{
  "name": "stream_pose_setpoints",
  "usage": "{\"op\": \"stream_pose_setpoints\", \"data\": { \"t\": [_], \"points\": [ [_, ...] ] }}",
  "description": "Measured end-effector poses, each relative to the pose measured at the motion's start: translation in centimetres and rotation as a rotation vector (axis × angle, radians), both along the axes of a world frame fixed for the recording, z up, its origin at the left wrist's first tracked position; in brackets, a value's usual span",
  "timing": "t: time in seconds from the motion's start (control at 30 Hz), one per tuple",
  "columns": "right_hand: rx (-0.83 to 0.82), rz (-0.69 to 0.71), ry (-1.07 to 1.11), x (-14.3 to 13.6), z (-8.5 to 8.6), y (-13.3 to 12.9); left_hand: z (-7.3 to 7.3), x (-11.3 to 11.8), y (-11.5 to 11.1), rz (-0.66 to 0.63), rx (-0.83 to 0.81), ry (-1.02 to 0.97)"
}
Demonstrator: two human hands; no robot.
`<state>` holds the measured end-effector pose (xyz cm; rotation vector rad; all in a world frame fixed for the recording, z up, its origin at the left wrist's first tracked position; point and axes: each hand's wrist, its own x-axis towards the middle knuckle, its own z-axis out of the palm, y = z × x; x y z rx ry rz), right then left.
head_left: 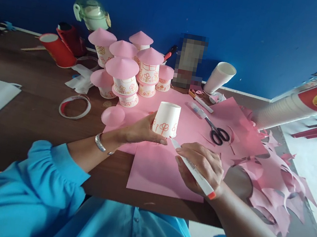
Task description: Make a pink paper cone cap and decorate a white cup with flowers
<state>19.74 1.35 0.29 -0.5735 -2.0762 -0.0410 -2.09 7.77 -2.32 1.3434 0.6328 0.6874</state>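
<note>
My left hand (142, 129) is closed round the lower left side of a white paper cup (167, 114), which is upside down with its wide rim lowest. Red flower drawings run along the cup's lower part. In my right hand (201, 165) is a white marker (197, 178) with a red end, its tip close to the cup's lower edge; whether it touches cannot be made out. Beneath both hands lies pink paper (163, 176). Behind and left stand several decorated paper cups (125, 86) with pink paper cone tops (122, 68), some stacked in pairs.
Scissors (218, 135) with black handles lie right of the cup. A tape roll (74, 106) and a pink cone (112, 115) lie to the left. Cut pink scraps (275, 188) cover the right side. Stacked white cups (220, 78) stand near the blue wall (166, 5).
</note>
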Motion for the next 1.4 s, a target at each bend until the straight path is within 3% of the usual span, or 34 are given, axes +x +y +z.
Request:
{"op": "stream_pose_setpoints", "data": {
  "t": [0.6,1.4],
  "points": [
    [-0.084,-0.044,-0.079,0.09,-0.1,-0.25,0.1,0.0,-0.14,0.043,-0.046,0.052],
    [-0.051,-0.022,-0.051,0.27,-0.21,0.0,0.34,0.0,-0.14,0.03,-0.022,0.087]
  ]
}}
